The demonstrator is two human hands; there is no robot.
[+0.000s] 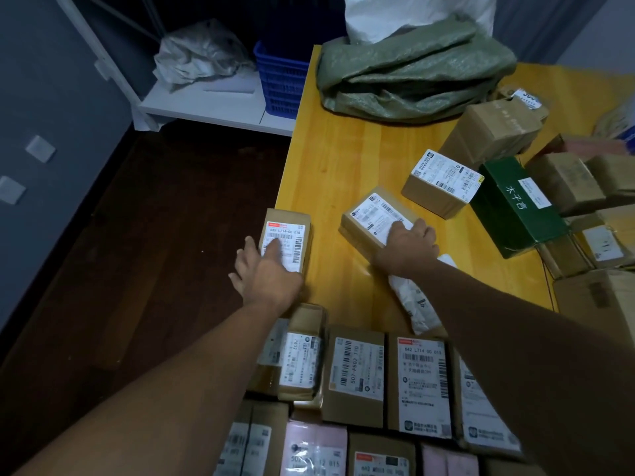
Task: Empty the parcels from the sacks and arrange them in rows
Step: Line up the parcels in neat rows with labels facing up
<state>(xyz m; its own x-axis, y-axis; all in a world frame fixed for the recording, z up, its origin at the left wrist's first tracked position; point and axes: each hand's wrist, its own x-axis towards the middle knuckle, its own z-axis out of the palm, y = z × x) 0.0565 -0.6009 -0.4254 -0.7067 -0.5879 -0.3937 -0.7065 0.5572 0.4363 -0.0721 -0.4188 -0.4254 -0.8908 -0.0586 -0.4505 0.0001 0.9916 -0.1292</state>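
Nearest, labelled brown cardboard parcels (354,376) lie side by side in rows on the yellow wooden table (347,156), with pink-wrapped ones at the bottom edge. Left hand (266,269): fingers spread flat, pressing the label of a narrow brown box (287,231) at the table's left edge. Right hand (409,247): palm down, fingers loosely open over a flat brown labelled box (372,218); a white plastic mailer (414,297) lies under the forearm. Beyond, a small labelled carton (441,185) and a dark green box (515,207) sit before unsorted cartons. Farthest, a crumpled green woven sack (412,73) lies slack, contents not visible; behind it a white sack (412,15). Off-table: a blue plastic crate (280,80).
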